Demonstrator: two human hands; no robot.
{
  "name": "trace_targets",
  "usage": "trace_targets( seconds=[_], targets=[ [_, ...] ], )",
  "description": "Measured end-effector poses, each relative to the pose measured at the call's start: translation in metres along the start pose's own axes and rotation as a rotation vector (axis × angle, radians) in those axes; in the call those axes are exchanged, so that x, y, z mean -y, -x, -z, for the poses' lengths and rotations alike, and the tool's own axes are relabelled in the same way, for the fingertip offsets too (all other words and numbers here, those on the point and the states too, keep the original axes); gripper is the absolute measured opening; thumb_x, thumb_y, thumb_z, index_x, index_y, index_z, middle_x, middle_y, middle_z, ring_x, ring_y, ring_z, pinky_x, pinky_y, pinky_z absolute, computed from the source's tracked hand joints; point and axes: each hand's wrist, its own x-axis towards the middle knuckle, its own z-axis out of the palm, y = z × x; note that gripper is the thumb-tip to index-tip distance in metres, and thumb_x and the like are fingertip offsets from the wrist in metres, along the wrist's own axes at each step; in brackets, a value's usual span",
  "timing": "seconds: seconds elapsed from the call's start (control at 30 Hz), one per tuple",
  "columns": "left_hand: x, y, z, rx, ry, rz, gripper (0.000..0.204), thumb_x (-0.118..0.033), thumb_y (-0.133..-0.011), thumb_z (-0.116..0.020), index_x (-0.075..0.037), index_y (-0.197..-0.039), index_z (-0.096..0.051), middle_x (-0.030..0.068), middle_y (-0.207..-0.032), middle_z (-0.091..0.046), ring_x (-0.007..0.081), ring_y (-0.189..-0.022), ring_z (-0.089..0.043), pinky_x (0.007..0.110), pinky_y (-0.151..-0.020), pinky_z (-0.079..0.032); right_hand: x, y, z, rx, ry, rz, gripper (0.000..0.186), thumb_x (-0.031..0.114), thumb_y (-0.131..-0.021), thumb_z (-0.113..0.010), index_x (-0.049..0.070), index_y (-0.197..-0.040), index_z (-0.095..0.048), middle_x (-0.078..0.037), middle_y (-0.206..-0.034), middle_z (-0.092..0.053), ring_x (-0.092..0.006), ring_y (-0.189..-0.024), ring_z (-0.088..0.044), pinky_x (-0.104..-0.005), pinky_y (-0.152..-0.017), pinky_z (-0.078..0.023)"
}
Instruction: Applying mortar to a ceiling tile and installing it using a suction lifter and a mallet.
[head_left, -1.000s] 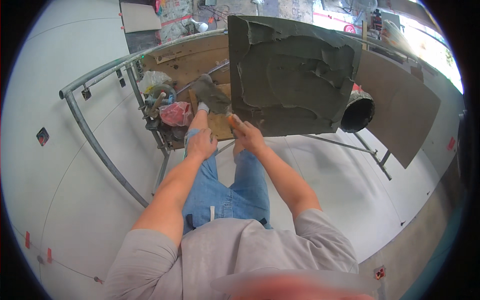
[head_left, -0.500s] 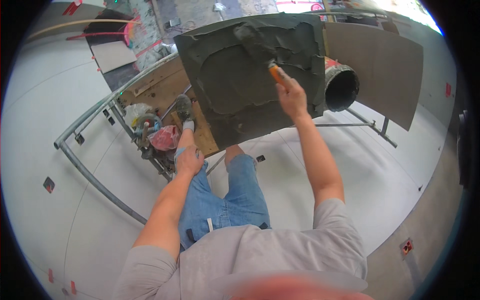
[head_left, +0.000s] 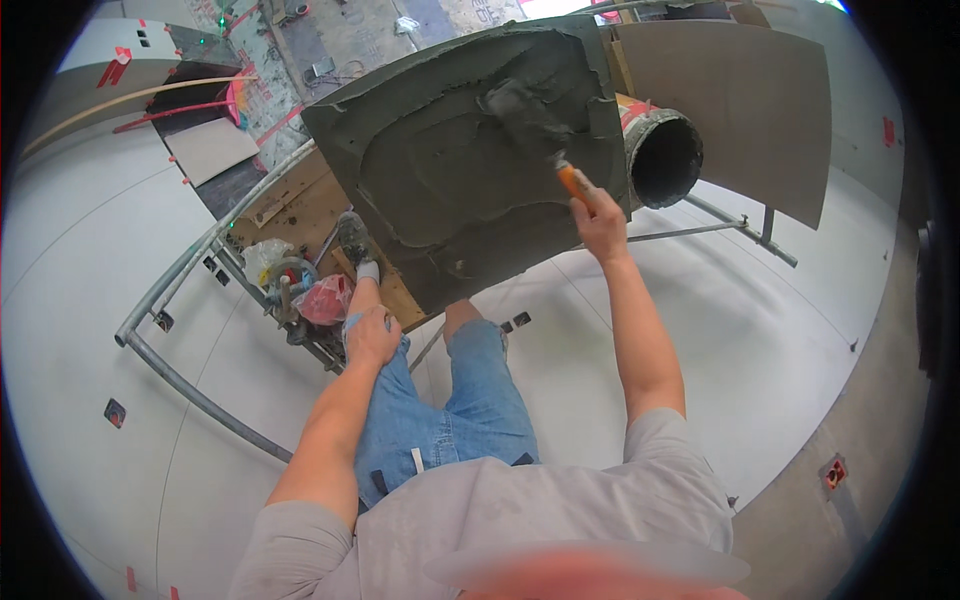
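Observation:
A large dark board or tile point(head_left: 450, 180), coated in wet grey paste with ridges and swirls, lies across the scaffold platform. My right hand point(head_left: 600, 225) grips a trowel by its orange handle point(head_left: 572, 182); the blurred, paste-smeared blade rests on or just over the coated surface, toward its upper right. My left hand point(head_left: 371, 335) lies on my left knee with nothing in it, below the board's lower left. A paste-crusted bucket point(head_left: 648, 125) lies on its side at the board's right, its dark mouth toward me.
Metal scaffold rails point(head_left: 200, 398) frame a plywood platform point(head_left: 292, 205) holding plastic bags point(head_left: 325, 300) and clutter. A plain grey-brown sheet point(head_left: 760, 90) extends at the right. Large white panels point(head_left: 560, 380) lie below. Boards and strips point(head_left: 210, 150) sit at upper left.
My right hand has swung the trowel from the board's left edge up and rightward onto its surface. My left hand stayed on my knee. The view has turned, bringing more upper-left floor into sight.

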Motion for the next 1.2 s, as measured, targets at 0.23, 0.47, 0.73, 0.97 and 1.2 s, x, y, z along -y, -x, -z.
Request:
trace_targets(
  seconds=[0.23, 0.47, 0.73, 0.97, 1.2],
  targets=[
    [-0.018, -0.011, -0.001, -0.009, -0.017, -0.055, 0.033, -0.031, -0.091, -0.058, -0.006, -0.111, -0.066, 0.0204, -0.113, -0.068, 0.0394, -0.102, -0.067, 0.048, -0.091, -0.052, -0.036, -0.059, 0.049, -0.217, 0.003, -0.318, 0.051, 0.017, -0.096, -0.065, 0.009, -0.145, -0.054, -0.003, -0.083, -0.067, -0.0152, -0.068, -0.063, -0.0350, -0.061, -0.053],
    [-0.012, -0.007, 0.005, 0.002, -0.012, -0.025, 0.032, -0.030, -0.091, -0.058, -0.005, -0.110, -0.066, 0.0199, -0.111, -0.068, 0.0396, -0.100, -0.067, 0.048, -0.089, -0.053, 0.059, -0.138, -0.037, 0.049, -0.574, -0.541, 0.048, 0.018, -0.094, -0.066, 0.007, -0.140, -0.057, -0.002, -0.082, -0.064, -0.0065, -0.058, -0.054, -0.0234, -0.050, -0.045],
    [-0.017, -0.014, 0.005, -0.032, 0.010, -0.050, 0.029, -0.029, -0.091, -0.058, -0.005, -0.105, -0.066, 0.0194, -0.109, -0.068, 0.0385, -0.099, -0.067, 0.048, -0.087, -0.053, 0.143, -0.152, -0.142, 0.085, -1.028, -0.533, 0.058, 0.011, -0.095, -0.065, 0.008, -0.150, -0.047, 0.000, -0.077, -0.061, -0.0064, -0.054, -0.052, -0.0216, -0.047, -0.042],
    [-0.021, -0.018, 0.012, -0.007, -0.003, -0.038, 0.030, -0.030, -0.091, -0.058, -0.005, -0.107, -0.066, 0.0194, -0.110, -0.068, 0.0382, -0.099, -0.067, 0.048, -0.087, -0.053, 0.118, -0.123, -0.045, -0.359, -0.986, -0.644, 0.051, 0.013, -0.101, -0.055, 0.016, -0.150, -0.041, -0.004, -0.084, -0.060, -0.0101, -0.055, -0.055, -0.0245, -0.044, -0.046],
    [-0.026, -0.019, 0.015, 0.011, -0.065, -0.033, 0.031, -0.031, -0.092, -0.058, -0.005, -0.107, -0.066, 0.0191, -0.108, -0.069, 0.0384, -0.100, -0.067, 0.048, -0.088, -0.053, 0.028, -0.139, -0.007, -0.452, -0.768, -0.779, 0.052, 0.013, -0.100, -0.053, 0.010, -0.150, -0.041, -0.005, -0.083, -0.059, -0.0101, -0.053, -0.053, -0.0257, -0.044, -0.045]
  ],
)
